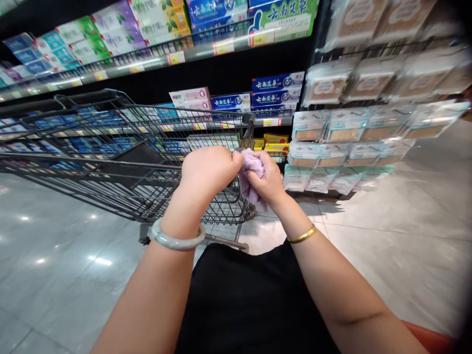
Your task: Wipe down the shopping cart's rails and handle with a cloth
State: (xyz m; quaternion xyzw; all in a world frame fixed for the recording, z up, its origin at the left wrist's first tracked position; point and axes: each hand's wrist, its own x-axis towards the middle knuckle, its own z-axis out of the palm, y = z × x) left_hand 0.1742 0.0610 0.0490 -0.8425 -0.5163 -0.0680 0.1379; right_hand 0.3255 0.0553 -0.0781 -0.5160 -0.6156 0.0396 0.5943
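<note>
A crumpled lilac cloth (252, 164) is bunched in my right hand (269, 179), its loose end hanging below the fingers. My left hand (210, 167) is curled into a fist close beside the cloth, back of the hand upward, thumb near the fabric. Its fingers are turned away, so what they grip is hidden. Both hands are at the near corner of a dark wire shopping cart (147, 211), where a dark upright piece (249, 130) rises just beyond the cloth.
Behind the cart, a shelf (147, 64) carries several rows of boxed goods, with price tags along its edge. To the right, packs of cotton swabs (326, 88) and other bagged packs (348, 125) hang on hooks. Grey tiled floor (368, 250) extends around the cart.
</note>
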